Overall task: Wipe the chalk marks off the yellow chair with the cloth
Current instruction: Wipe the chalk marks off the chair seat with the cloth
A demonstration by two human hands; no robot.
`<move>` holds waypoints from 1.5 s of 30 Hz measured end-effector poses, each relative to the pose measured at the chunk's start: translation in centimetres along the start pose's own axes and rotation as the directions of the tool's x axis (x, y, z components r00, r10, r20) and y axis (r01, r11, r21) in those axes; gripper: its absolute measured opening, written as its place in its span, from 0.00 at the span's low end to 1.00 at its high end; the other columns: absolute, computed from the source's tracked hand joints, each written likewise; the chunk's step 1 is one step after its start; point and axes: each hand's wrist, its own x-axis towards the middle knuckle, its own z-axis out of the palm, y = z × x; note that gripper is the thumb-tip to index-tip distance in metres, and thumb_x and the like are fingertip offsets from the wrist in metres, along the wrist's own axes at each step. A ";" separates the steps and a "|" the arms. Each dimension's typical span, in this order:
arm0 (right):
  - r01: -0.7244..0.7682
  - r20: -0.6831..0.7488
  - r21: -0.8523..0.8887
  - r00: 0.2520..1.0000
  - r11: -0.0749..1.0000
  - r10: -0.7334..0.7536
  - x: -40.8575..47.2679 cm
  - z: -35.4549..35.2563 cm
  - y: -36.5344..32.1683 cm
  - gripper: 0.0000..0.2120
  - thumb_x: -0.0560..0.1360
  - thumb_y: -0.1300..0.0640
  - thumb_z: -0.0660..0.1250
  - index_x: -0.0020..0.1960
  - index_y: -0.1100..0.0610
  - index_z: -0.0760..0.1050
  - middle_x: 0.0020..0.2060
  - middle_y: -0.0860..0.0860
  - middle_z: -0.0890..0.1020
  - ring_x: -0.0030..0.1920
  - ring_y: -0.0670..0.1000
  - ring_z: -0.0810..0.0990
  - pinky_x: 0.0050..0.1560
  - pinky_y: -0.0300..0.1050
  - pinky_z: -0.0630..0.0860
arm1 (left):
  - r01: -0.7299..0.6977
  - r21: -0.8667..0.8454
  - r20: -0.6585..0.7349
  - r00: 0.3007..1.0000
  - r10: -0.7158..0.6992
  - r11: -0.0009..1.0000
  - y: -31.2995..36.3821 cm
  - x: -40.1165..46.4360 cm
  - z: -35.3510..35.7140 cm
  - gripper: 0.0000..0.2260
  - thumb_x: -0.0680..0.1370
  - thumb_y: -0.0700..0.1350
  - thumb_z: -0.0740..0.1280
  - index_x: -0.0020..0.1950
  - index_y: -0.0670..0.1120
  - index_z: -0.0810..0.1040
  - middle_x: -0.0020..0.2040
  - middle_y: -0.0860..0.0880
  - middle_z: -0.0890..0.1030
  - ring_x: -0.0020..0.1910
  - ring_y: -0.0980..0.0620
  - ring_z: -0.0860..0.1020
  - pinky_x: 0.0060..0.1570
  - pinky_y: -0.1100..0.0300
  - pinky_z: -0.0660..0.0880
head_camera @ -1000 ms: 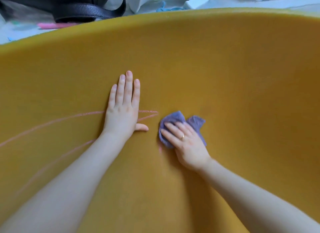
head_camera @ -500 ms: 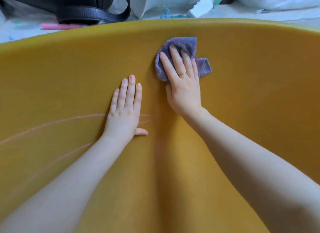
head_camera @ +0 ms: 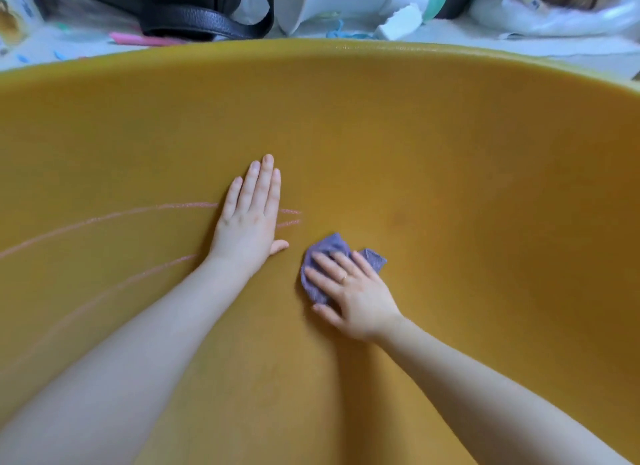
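The yellow chair (head_camera: pixel 467 173) fills most of the view as a wide curved surface. Pink chalk marks (head_camera: pixel 114 217) run in two long arcs across its left part, with two short stubs just right of my left hand. My left hand (head_camera: pixel 251 215) lies flat on the chair with straight fingers, covering part of the marks. My right hand (head_camera: pixel 353 293) presses a crumpled purple cloth (head_camera: pixel 330 248) onto the chair with straight fingers, a little right of and below the left hand. A ring sits on one finger.
Beyond the chair's far rim lie a black bag with a strap (head_camera: pixel 194 17), a pink stick (head_camera: pixel 138 39), a white container (head_camera: pixel 332 0) and white plastic wrapping (head_camera: pixel 561 14) on a pale floor.
My right hand swept the cloth up toward the chair's far rim and has come back down to beside the left hand. The left hand has stayed flat in place.
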 end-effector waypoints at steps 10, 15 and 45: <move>-0.224 -0.030 0.146 0.973 0.964 0.230 4.6 -2.8 1.2 0.26 0.76 0.46 0.47 0.68 0.53 0.69 0.71 0.55 0.66 0.68 0.61 0.65 0.66 0.57 0.61 | -0.055 0.038 0.234 0.971 0.045 0.998 -1.1 -1.9 0.0 0.59 0.63 0.61 0.73 0.74 0.38 0.35 0.75 0.39 0.35 0.75 0.42 0.38 0.73 0.52 0.41; -0.119 0.281 0.268 0.959 0.956 0.040 -4.4 0.3 -6.2 0.25 0.74 0.40 0.49 0.61 0.49 0.75 0.67 0.51 0.72 0.65 0.58 0.70 0.61 0.57 0.64 | 0.019 0.052 0.239 0.971 -0.031 0.998 -0.2 -2.6 -0.6 0.57 0.66 0.58 0.73 0.74 0.39 0.33 0.75 0.42 0.34 0.75 0.46 0.38 0.73 0.53 0.40; -0.108 0.064 0.159 0.993 0.981 0.099 2.6 2.9 -9.7 0.26 0.75 0.57 0.52 0.73 0.47 0.59 0.73 0.48 0.61 0.71 0.56 0.63 0.70 0.54 0.49 | -0.055 0.291 0.064 0.997 0.038 0.955 -4.0 -4.1 0.5 0.64 0.56 0.68 0.72 0.73 0.40 0.36 0.77 0.40 0.46 0.76 0.43 0.50 0.73 0.50 0.47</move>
